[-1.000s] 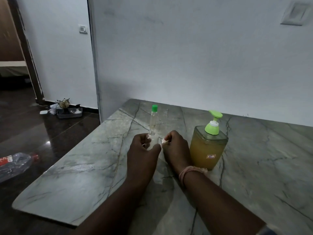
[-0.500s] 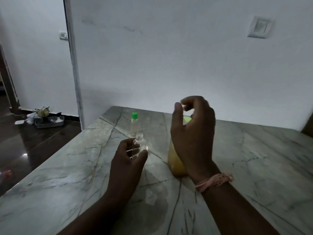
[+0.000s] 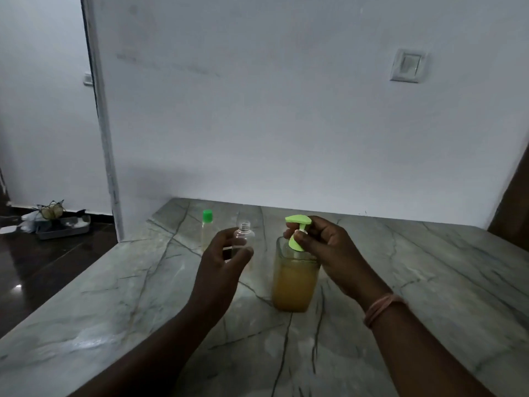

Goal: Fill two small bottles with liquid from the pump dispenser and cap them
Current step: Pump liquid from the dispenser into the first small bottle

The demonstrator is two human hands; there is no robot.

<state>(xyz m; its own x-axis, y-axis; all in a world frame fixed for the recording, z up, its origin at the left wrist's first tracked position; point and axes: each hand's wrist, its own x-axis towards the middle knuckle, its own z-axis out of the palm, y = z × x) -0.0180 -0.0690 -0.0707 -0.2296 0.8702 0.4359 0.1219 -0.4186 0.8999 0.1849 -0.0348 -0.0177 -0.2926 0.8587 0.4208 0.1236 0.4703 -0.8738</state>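
Near the desk's [image 3: 429, 282] far edge, your left hand [image 3: 220, 267] is gripping the open bottle [image 3: 244, 239] while your right hand's [image 3: 326, 247] fingers are pinching the dispenser's [image 3: 294, 279] pump; the spout isn't over the narrow neck, so liquid risks spilling.

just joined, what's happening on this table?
A person is filling small bottles. The left hand holds an uncapped clear bottle beside the pump dispenser, while the right hand grips its green pump head. A green-capped bottle stands behind on the marble table.
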